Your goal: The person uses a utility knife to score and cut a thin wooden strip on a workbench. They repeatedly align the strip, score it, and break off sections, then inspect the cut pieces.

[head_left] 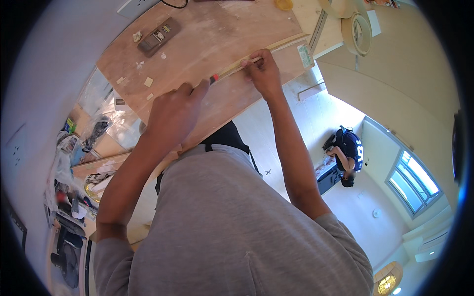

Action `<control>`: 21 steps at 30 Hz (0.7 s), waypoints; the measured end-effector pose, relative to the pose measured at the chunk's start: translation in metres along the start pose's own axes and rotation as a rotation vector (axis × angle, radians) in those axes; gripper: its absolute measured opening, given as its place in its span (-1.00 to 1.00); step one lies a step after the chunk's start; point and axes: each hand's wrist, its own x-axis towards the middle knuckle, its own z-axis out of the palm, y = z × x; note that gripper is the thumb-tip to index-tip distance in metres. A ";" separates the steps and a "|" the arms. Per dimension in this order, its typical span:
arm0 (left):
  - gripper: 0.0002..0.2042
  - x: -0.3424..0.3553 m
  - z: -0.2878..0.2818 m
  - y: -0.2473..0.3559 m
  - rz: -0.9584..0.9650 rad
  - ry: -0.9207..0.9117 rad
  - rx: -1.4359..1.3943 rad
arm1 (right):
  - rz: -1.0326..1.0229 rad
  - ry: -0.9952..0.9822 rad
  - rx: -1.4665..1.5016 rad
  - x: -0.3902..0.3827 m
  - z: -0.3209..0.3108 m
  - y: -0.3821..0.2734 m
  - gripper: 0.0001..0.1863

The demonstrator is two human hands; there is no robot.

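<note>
My left hand (175, 111) is closed round a slim tool with a red and black end (214, 79), at a long wooden board (222, 101) on the near side of the workbench. Most of the tool is hidden under the fingers, so its kind does not show. My right hand (265, 74) pinches the end of a thin pale wooden strip (255, 60) farther along the same board, to the right. The strip runs diagonally along the board's upper edge, between the two hands.
A dark brown block-shaped tool, like a hand plane (158, 37), lies on the workbench (212, 29) at the back left. Small wood scraps (148, 82) are scattered near the left edge. Rolls of pale banding (366, 42) stand back right. Another person (349, 150) is off to the right.
</note>
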 end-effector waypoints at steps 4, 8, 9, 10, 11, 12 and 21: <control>-0.57 0.031 0.015 0.003 0.035 -0.052 0.054 | 0.024 -0.019 -0.010 0.000 -0.002 -0.002 -0.65; -0.56 0.039 0.018 0.003 0.047 -0.095 0.050 | 0.058 -0.015 0.012 -0.001 -0.002 -0.005 -0.61; -0.57 0.039 0.017 0.003 0.046 -0.098 0.070 | 0.049 -0.007 -0.004 -0.001 -0.002 -0.006 -0.61; -0.57 0.039 0.016 0.003 0.049 -0.109 0.078 | 0.045 -0.005 -0.016 -0.001 -0.001 -0.007 -0.61; -0.57 0.040 0.015 0.002 0.050 -0.100 0.083 | 0.044 -0.004 -0.029 -0.002 -0.001 -0.008 -0.61; -0.57 0.039 0.014 0.002 0.047 -0.142 0.089 | 0.054 0.000 -0.031 -0.003 -0.001 -0.009 -0.63; -0.55 0.008 0.005 -0.008 0.017 -0.186 0.138 | 0.046 0.018 -0.034 -0.006 0.000 -0.017 -0.67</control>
